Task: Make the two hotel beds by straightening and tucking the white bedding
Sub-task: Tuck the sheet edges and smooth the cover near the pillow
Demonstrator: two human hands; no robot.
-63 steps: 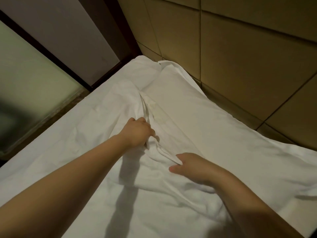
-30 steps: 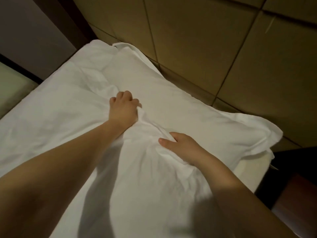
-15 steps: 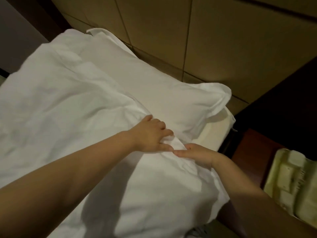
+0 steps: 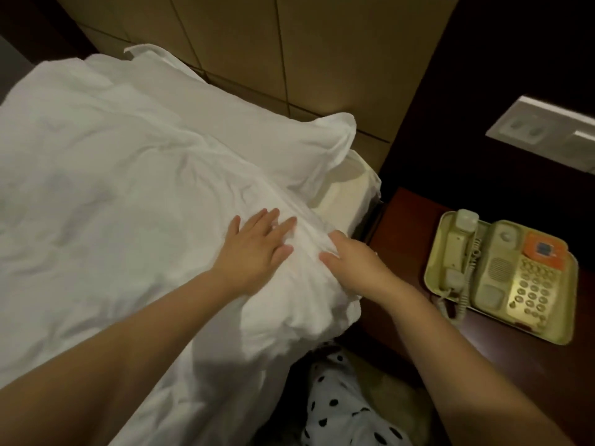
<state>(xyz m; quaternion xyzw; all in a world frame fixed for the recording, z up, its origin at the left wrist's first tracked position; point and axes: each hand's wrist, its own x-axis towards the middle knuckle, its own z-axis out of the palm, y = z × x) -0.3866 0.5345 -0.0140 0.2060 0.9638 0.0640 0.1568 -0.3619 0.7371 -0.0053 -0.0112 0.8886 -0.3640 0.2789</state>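
Left hand (image 4: pixel 254 249) lies flat, fingers spread, on the rumpled white duvet (image 4: pixel 112 194); right hand (image 4: pixel 351 262) seems to pinch its right edge beside one dark wooden nightstand (image 4: pixel 402 226).

A duvet (image 4: pixel 112 194) covers the bed, a pillow (image 4: pixel 257 136) behind it; right, a telephone (image 4: pixel 502 275) on the surface (image 4: pixel 412 220).

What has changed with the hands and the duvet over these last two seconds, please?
Both hands worked along the duvet toward its nightstand-side corner. The left hand let go of its fold and now lies flat; the right hand rests at the edge. The pillow stayed put.
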